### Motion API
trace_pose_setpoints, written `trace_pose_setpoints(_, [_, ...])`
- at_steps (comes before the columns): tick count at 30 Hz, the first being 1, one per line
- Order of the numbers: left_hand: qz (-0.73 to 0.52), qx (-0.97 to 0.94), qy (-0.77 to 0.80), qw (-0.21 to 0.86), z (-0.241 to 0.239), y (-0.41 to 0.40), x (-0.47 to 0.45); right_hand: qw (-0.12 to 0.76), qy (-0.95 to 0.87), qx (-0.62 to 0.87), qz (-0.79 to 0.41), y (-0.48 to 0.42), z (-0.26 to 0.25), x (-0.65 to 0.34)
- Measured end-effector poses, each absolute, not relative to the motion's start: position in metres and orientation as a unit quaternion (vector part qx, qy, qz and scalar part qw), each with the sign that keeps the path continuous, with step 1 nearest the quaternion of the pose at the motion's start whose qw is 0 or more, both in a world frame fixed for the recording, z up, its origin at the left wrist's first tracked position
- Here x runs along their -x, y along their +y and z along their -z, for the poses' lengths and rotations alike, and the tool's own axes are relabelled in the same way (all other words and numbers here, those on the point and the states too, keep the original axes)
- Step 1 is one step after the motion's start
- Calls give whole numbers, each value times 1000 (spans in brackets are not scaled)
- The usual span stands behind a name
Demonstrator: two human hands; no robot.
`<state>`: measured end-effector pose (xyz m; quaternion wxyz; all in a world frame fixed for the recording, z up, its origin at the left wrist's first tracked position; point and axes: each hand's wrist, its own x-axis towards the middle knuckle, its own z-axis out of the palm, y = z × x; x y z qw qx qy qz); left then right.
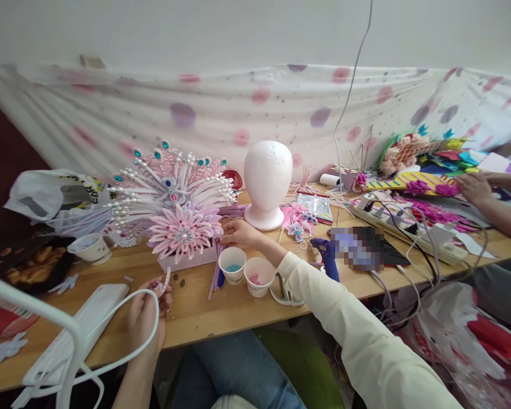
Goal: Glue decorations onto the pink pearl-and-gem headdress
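Note:
My left hand (147, 312) is closed near the table's front edge, pinching a small pale pink curved piece (167, 279), perhaps a bent pipe cleaner. Part of it is hidden by the fingers and a white cable in front. My right hand (241, 233) reaches to the right side of a large pink and white headdress (183, 236) with pearls and teal gems. Its fingertips come together beside a small pearl-centred ornament (218, 232); what they grip is unclear. Purple pipe cleaners (214, 278) lie below. Two paper cups stand nearby, one with teal beads (233, 267), one with pink beads (255, 279).
A white foam head (268, 182) stands behind my right hand. A blue glue gun (326, 255), scissors (287, 295) and a power strip (409, 230) with cables lie to the right. A white lamp arm (68, 324) crosses the left front. Another person's hands (477, 187) work at far right.

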<state>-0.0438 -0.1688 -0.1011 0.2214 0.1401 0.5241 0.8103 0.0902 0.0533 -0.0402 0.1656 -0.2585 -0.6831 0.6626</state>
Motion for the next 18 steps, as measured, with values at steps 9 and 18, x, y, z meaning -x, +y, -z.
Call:
trace_pose_setpoints(9, [-804,-190,558,73,84,-162,74,131,-716,278,-627,56,32,-92])
trace_pose_setpoints(18, [-795,-216,548,143,71,-150,92,108,-762,277,-575,50,17,-96])
